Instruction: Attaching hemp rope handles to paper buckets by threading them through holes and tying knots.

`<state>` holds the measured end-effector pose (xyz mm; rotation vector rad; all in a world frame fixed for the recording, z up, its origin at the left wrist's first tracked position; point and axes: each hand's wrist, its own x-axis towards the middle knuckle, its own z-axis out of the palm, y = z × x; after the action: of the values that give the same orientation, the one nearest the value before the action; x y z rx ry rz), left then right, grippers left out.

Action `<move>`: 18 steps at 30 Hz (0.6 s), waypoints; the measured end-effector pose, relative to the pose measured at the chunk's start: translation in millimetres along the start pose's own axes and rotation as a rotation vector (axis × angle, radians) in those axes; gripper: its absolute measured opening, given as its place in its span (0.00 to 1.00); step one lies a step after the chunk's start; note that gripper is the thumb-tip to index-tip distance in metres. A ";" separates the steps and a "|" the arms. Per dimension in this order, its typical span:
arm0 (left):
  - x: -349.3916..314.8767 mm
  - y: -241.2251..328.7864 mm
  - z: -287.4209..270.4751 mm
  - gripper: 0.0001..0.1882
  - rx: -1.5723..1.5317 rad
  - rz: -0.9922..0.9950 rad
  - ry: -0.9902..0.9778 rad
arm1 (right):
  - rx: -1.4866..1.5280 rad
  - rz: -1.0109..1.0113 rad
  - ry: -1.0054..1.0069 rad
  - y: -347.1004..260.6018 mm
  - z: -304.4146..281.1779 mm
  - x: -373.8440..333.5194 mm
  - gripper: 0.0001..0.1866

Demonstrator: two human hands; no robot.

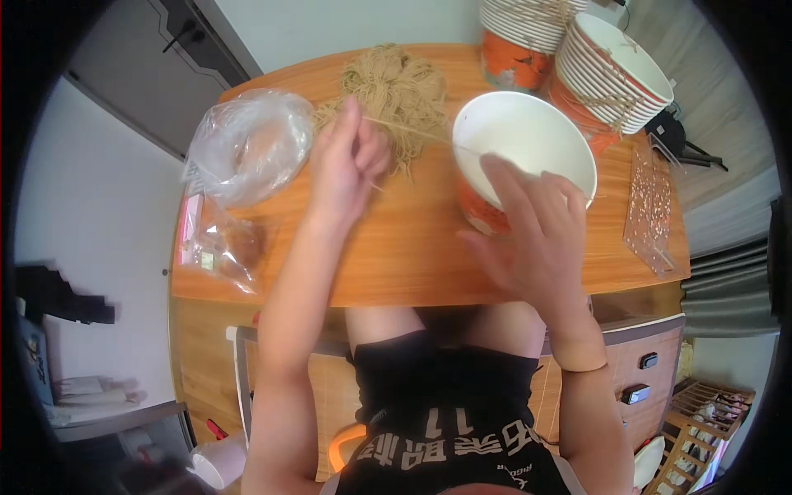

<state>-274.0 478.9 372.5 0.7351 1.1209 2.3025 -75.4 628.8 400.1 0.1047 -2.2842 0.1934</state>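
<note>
My left hand is closed, thumb over curled fingers, on a thin tan string. The string runs taut to the right, over the rim of a paper bucket with a white inside and an orange outside. At the bucket's near right side is my right hand, slightly smeared by motion. Its fingers reach over the rim and its thumb stands apart; nothing shows in its grasp. Behind my left hand lies a loose heap of tan strings on the wooden table.
Stacked paper buckets with strings stand at the back right, beside another stack. A clear plastic bag and a smaller bag lie at the left. A clear speckled sheet sits near the right edge.
</note>
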 end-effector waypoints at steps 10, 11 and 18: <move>10.5 4.0 -3.6 0.14 -0.394 -0.110 -0.149 | 0.214 -0.164 0.003 107.9 7.4 -0.4 0.22; 11.3 2.1 -8.1 0.12 -0.523 -0.126 -0.199 | 0.239 -0.186 -0.014 115.3 9.9 5.3 0.23; 3.8 10.0 -15.9 0.14 -0.848 -0.111 -0.291 | 0.301 -0.175 0.166 18.5 -17.2 -6.7 0.04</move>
<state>-288.9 466.8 373.4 0.6021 0.0123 2.1821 -60.8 650.1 404.3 0.4265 -2.0543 0.4372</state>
